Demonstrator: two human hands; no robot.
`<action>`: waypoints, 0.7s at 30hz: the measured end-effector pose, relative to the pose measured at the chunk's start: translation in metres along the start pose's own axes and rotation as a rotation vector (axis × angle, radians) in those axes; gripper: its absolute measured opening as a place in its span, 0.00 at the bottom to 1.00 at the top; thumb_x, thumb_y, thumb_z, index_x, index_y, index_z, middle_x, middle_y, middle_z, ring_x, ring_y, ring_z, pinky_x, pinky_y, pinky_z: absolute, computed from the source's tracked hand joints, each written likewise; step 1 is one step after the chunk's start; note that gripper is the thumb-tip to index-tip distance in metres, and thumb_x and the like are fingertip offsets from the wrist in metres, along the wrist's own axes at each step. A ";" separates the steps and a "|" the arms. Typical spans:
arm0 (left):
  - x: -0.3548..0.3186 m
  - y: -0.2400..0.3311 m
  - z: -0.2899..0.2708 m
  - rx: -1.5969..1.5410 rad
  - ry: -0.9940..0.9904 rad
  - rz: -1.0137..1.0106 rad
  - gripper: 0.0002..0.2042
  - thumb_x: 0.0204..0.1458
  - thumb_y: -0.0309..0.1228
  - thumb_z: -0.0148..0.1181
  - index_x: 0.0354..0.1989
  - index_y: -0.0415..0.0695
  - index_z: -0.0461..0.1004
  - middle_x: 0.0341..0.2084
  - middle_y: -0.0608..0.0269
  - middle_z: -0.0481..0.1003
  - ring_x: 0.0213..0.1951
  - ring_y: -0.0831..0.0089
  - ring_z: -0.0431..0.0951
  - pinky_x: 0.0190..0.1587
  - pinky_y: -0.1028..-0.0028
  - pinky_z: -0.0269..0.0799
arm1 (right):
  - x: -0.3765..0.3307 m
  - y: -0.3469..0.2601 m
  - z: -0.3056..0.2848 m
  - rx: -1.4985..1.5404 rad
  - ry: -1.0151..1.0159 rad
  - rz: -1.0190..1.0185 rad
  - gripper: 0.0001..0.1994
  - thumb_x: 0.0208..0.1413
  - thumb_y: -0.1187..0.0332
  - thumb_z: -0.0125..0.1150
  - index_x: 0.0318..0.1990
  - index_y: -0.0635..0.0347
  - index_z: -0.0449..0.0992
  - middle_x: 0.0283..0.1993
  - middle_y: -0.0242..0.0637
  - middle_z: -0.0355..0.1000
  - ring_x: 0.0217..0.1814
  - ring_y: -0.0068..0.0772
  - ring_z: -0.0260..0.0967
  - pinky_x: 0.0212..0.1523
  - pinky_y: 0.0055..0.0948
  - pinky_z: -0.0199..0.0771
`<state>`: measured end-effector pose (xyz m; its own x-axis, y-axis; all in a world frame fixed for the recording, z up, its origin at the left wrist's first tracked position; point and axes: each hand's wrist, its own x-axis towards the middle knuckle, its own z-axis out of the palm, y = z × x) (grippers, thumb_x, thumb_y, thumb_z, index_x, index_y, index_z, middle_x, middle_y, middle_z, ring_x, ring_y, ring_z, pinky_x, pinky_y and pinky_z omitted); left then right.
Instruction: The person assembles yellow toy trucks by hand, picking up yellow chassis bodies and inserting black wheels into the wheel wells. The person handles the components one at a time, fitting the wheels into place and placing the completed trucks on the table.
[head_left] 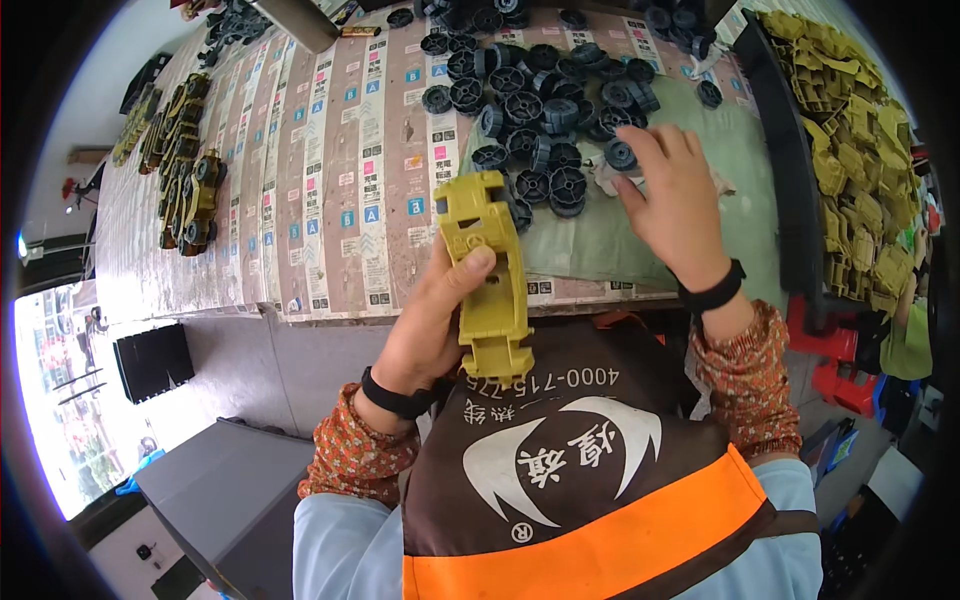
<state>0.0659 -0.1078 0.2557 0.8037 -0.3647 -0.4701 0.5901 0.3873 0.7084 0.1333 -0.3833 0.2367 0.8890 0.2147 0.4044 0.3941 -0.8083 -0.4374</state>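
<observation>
My left hand (437,300) is closed around a yellow-olive plastic toy car body (497,300), thumb pressed on its side. The body is held lengthwise above the table's front edge, and its recessed side shows. My right hand (680,205) reaches over the table, thumb and forefinger apart on either side of a dark toy wheel (620,154); I see no firm grip on it. A whitish cloth or wrap (606,180) lies partly under that hand. Left of the hand, a heap of dark spoked toy wheels (523,108) spreads over the table.
The table (330,200) has a covering of printed strips, with a greenish sheet (740,180) at right. Toy cars with wheels (185,170) stand in rows at far left. A black bin (780,150) at right holds many yellow car bodies (850,130). A grey box (220,490) stands lower left.
</observation>
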 end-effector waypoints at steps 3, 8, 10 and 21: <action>0.004 -0.002 -0.004 -0.108 0.020 0.059 0.23 0.68 0.41 0.58 0.66 0.41 0.65 0.53 0.59 0.75 0.53 0.68 0.79 0.53 0.62 0.80 | 0.008 0.021 0.013 -0.222 -0.030 -0.058 0.22 0.49 0.75 0.69 0.55 0.57 0.76 0.46 0.43 0.70 0.50 0.51 0.68 0.48 0.46 0.74; 0.012 -0.001 -0.009 -0.322 0.085 0.096 0.20 0.70 0.44 0.54 0.61 0.44 0.70 0.45 0.59 0.79 0.46 0.66 0.82 0.51 0.58 0.82 | 0.011 0.018 0.013 -0.073 -0.036 0.014 0.21 0.50 0.75 0.68 0.54 0.59 0.74 0.46 0.43 0.69 0.50 0.51 0.69 0.50 0.42 0.74; 0.014 -0.002 -0.014 -0.359 0.101 0.113 0.19 0.70 0.44 0.54 0.60 0.45 0.70 0.44 0.60 0.79 0.44 0.67 0.83 0.48 0.57 0.83 | 0.007 -0.001 0.004 0.231 -0.030 0.118 0.21 0.52 0.75 0.67 0.56 0.60 0.73 0.46 0.43 0.69 0.49 0.47 0.70 0.50 0.37 0.74; 0.020 -0.002 0.007 -0.242 0.167 0.292 0.16 0.70 0.43 0.55 0.56 0.45 0.73 0.41 0.65 0.78 0.39 0.74 0.81 0.39 0.70 0.82 | -0.047 -0.080 0.020 1.598 -0.427 0.487 0.22 0.71 0.72 0.56 0.69 0.65 0.66 0.63 0.35 0.70 0.66 0.24 0.68 0.68 0.30 0.68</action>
<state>0.0802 -0.1222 0.2485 0.9295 -0.0752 -0.3611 0.3205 0.6493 0.6897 0.0646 -0.3172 0.2365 0.8773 0.4679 -0.1069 -0.3215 0.4076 -0.8547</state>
